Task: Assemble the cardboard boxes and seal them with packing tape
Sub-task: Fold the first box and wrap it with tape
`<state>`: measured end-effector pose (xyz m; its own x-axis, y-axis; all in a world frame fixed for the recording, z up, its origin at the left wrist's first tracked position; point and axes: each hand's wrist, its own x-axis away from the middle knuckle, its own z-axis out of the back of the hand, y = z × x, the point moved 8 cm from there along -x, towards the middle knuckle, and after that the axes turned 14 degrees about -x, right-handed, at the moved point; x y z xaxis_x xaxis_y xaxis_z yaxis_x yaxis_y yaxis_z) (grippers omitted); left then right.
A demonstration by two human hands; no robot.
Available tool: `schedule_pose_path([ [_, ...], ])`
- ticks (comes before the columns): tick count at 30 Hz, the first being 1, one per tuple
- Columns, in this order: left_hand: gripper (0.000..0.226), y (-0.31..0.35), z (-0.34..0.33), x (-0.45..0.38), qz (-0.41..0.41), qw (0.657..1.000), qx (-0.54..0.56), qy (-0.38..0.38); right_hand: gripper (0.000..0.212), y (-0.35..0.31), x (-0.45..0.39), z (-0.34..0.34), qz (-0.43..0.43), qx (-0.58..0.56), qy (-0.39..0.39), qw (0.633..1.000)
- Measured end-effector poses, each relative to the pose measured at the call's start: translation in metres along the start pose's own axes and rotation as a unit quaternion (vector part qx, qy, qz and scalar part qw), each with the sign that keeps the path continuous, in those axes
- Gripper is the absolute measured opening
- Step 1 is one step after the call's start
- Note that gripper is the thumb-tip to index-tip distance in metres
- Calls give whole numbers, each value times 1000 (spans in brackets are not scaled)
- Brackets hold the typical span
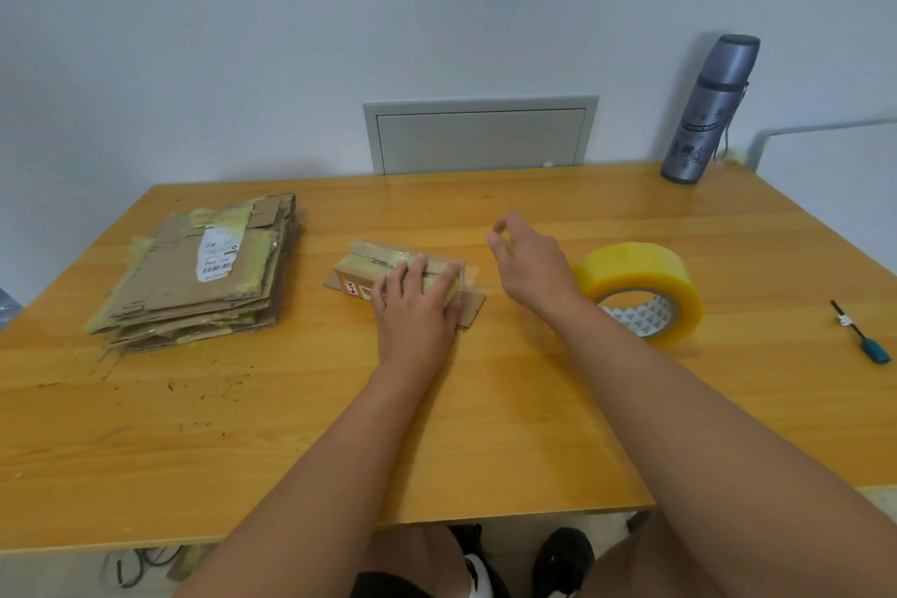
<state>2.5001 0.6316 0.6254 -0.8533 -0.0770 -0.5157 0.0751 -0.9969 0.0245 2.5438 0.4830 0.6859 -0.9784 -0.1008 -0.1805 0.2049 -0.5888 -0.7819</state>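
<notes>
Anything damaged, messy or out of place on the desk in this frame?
Yes. The stack of flattened brown cardboard boxes at the left is ragged, with old yellowed tape and a worn label. Dark specks and tape residue mark the wooden table before it.

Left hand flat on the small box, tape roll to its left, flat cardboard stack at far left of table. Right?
Not quite. In the head view the tape roll lies to the right of the small box, beyond the right hand, not to its left. The rest holds: the left hand lies flat on the box, and the flat cardboard stack is at the table's far left.
</notes>
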Motion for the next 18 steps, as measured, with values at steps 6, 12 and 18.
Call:
schedule_pose_path([
  [6,44,0,-2,-1,3,1000,0,-16,16,9,3,-13,-47,159,-110,980],
  [12,48,1,0,0,2,999,21,-37,23,9,4,-3,-34,100,-134,985],
  [18,70,-6,7,-2,40,985,128,-105,28,9,15,-12,-20,98,-164,981],
])
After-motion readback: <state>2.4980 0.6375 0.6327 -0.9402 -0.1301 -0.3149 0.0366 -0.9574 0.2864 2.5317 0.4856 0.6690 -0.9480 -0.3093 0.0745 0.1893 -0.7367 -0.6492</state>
